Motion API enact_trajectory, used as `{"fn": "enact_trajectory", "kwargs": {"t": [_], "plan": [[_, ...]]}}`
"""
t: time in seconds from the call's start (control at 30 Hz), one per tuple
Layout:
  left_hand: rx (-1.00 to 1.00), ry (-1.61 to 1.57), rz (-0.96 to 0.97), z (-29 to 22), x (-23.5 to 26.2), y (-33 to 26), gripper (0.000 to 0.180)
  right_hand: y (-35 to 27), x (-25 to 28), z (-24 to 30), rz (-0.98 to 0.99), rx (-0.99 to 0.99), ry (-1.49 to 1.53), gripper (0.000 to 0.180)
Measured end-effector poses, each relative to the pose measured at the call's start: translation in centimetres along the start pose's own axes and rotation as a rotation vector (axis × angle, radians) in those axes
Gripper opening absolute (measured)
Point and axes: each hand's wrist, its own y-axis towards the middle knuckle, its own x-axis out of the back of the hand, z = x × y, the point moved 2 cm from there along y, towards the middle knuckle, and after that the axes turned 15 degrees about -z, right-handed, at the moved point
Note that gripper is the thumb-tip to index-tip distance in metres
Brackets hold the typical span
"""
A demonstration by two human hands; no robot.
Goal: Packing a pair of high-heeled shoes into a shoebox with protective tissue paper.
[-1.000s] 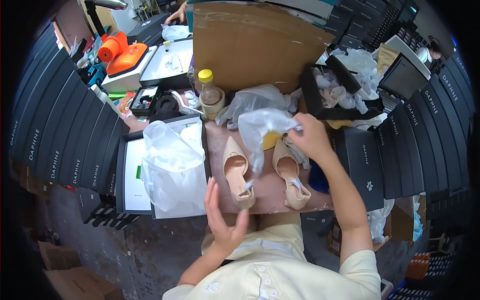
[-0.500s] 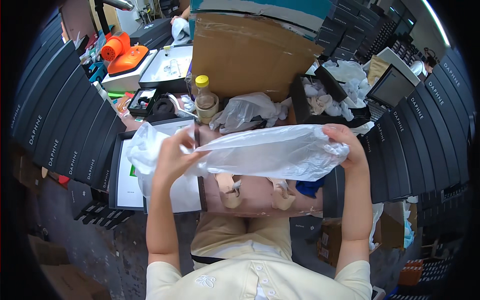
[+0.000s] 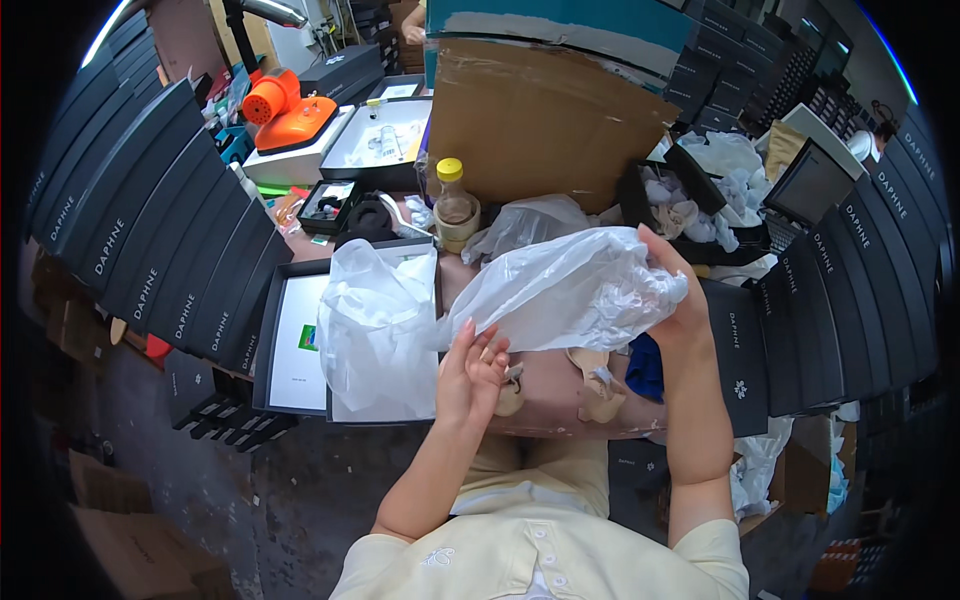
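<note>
Translucent white plastic sheet [image 3: 550, 295]: your right hand [image 3: 690, 312] grips bunched end; left hand [image 3: 472, 378] loosely spread, contact unclear. Tension gently, clear of beige slingback shoes [image 3: 600, 395].

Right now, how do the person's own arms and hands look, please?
The left hand and right hand wear no gloves. Both forearms are bare below the short, pale yellow sleeves of a shirt with buttons and a small emblem.

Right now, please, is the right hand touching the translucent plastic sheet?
Touching. The head view shows the right hand cupped against the translucent plastic sheet, at its crumpled end.
</note>
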Motion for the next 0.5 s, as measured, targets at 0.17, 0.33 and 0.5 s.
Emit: {"fn": "enact_trajectory", "kwargs": {"t": [0.17, 0.33, 0.5], "plan": [[0.241, 0.018, 0.308, 0.7, -0.1, -2.2, 0.039, -1.3, -2.9, -0.6, 0.225, -0.057, 0.322, 0.032], [0.608, -0.178, 0.098, 2.1, -2.1, -0.8, 0.059, -1.9, -2.4, -0.9, 0.282, 0.04, 0.401, 0.031], [0.504, -0.21, 0.391, -0.2, -2.9, 0.4, 0.071, -2.4, -4.6, -1.3, 0.322, -0.007, 0.527, 0.021]]}}
